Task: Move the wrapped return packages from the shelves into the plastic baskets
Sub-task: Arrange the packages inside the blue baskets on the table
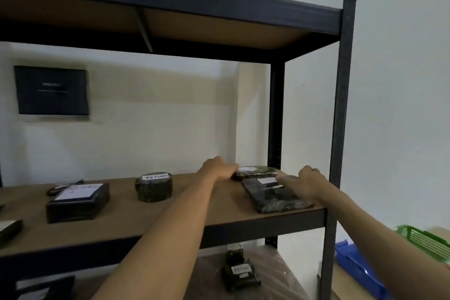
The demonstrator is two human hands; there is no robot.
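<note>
Head view of a dark metal shelving unit (pixel 341 95) with wooden boards, set against a pale wall that carries a dark panel (pixel 51 90). The middle shelf (pixel 199 204) holds wrapped return packages: a boxy one with a white label (pixel 78 202), a round one marked RETURN (pixel 154 186), a flat package at the right front corner (pixel 275 196) and a smaller package behind it (pixel 255 172); another labelled package (pixel 239 273) lies on the shelf below. Both arms reach to the right corner, probably to take two parcels in one trip. The left hand (pixel 219 168) meets the near end of the smaller package, its grip hidden, so clamped or not cannot be told. The right hand (pixel 308 185) lies on the flat package with fingers extended, not clamped. A green basket (pixel 423 238) and a blue basket (pixel 358 268) wait low at the right, near enough for a short carry.
</note>
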